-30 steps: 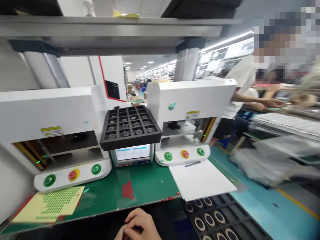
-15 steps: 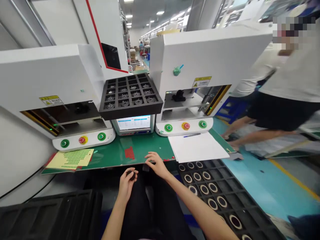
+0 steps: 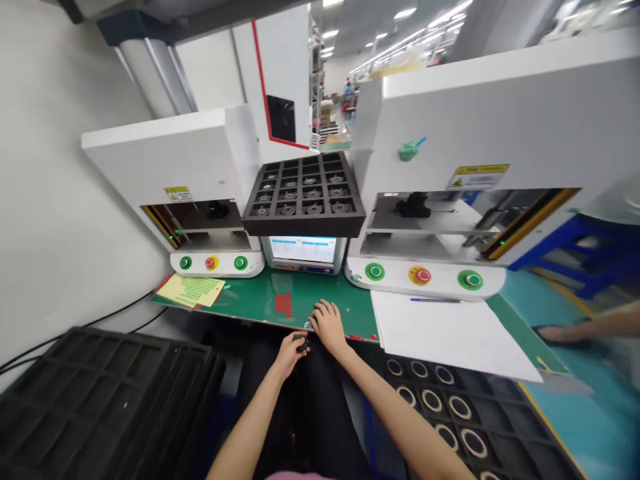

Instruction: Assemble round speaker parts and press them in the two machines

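At the near edge of the green tabletop (image 3: 320, 300), the left hand (image 3: 290, 352) curls its fingers around a small dark part (image 3: 302, 344), gripping it just below the edge, over the person's dark-clothed lap. The right hand (image 3: 330, 325) lies beside it, palm down with fingers spread loosely on the smooth green mat, holding nothing; the two hands almost touch. A patch of red marks (image 3: 283, 303) sits on the mat just beyond the fingertips. Two glossy white box-shaped machines stand at the back: the left machine (image 3: 165, 160) and the right machine (image 3: 480, 113), each with a yellow warning label too small to read and a rounded front panel carrying two green buttons either side of a red one. Between them a black moulded tray (image 3: 305, 197), divided into square cells with round metal pieces in them, rests tilted above a small lit screen (image 3: 303, 250). A yellow sheet (image 3: 193, 291) printed with rows of green dots lies at the left, a stack of white paper (image 3: 450, 330) with a pen (image 3: 433, 300) at the right. Lower right, a black cell tray (image 3: 450, 407) holds pale rings; lower left lies an empty-looking black ribbed tray (image 3: 100, 393). Another person's hand (image 3: 555, 331) shows blurred at the far right.
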The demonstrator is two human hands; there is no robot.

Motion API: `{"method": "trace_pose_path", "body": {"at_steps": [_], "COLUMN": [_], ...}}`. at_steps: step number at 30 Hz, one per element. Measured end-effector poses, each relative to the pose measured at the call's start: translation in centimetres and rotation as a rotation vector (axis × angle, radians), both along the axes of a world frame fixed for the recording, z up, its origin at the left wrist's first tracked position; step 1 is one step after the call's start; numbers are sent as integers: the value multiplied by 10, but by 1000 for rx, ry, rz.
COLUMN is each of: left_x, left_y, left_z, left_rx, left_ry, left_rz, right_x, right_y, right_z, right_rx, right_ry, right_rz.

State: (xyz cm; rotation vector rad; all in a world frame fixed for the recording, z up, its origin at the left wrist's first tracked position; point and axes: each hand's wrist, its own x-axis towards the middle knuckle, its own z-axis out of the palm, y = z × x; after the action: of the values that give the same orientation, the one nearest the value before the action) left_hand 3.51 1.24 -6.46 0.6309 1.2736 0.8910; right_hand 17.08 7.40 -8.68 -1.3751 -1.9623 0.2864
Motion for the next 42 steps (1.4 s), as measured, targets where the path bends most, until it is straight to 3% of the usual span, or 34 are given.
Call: {"method": "trace_pose_path", "body": {"at_steps": [5, 9, 13, 18, 22, 24, 26, 28, 30, 33, 36, 39, 42], "left_x": [-24, -45, -51, -44, -53, -71, -100, -133, -163, -192, -202, -205, -210], "left_y": [-18, 10, 37, 30, -22, -68, -126, -189, -249, -315, -337, -331, -328], "left_z": [15, 40, 58, 74, 103, 127, 156, 182, 200, 204, 192, 180, 181], "left_rx": [36, 169, 255, 267, 347, 399, 343, 140, -161, -566, -727, -750, -736], "left_ry": [66, 306, 588, 793, 907, 981, 1112, 1274, 1410, 1456, 1408, 1371, 1309], "left_rz": [-42, 41, 181, 269, 203, 186, 270, 447, 662, 832, 809, 796, 846], "right_x": [5, 12, 11, 13, 3, -3, -8, -10, -10, -9, -9, -8, -7], "right_y": [-10, -42, -97, -141, -153, -153, -151, -150, -149, -150, -151, -152, -153], "right_z": [5, 10, -1, -34, -56, -63, -68, -70, -72, -74, -73, -70, -63], "right_rx": [91, 172, 206, 145, -16, -79, -111, -126, -140, -163, -180, -193, -193], "right_ry": [59, 203, 304, 305, 259, 253, 261, 272, 278, 270, 251, 239, 249], "right_rz": [-114, -149, 16, 209, 348, 386, 389, 393, 412, 430, 426, 420, 392]}}
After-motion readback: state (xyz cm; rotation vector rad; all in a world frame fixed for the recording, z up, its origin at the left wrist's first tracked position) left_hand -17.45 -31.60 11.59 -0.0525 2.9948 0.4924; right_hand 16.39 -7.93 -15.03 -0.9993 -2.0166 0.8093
